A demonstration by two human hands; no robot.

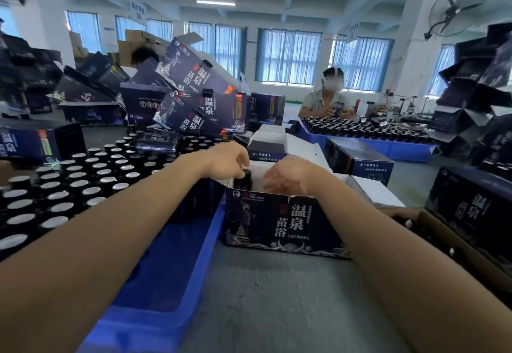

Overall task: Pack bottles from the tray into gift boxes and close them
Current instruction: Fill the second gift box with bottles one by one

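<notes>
We are holding a dark bottle (243, 180) upright, its long axis vertical and its black cap pointing up. Our left hand (227, 162) is gripping it from above, fingers curled round the cap. The bottle is sitting partly inside the open gift box (282, 221), at the box's left end, just beside the blue tray (177, 255). Its body is looking almost black, with a faint label we cannot read. Our right hand (285, 178) is hovering over the box mouth, fingers loosely bent and holding nothing. Spare bottles (69, 186) with silvery tops are standing upright in the tray.
</notes>
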